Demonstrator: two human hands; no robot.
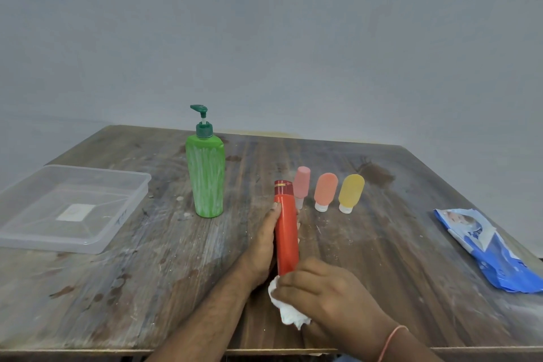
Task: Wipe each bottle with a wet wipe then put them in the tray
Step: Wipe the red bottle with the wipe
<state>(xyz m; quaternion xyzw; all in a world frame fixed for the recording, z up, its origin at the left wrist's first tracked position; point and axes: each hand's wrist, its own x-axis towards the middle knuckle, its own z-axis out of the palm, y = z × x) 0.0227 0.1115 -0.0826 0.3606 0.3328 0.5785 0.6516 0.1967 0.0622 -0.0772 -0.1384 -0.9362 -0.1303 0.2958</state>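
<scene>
My left hand grips a red bottle by its side, cap pointing away from me, above the table's front middle. Around the bottle's near end my right hand holds a crumpled white wet wipe. A tall green pump bottle stands upright further back on the left. Three small travel bottles stand cap-down in a row behind the red one: pink, orange and yellow. A clear plastic tray lies at the left with nothing in it.
A blue wet-wipe pack lies near the right edge of the worn wooden table. A grey wall rises behind the table's far edge.
</scene>
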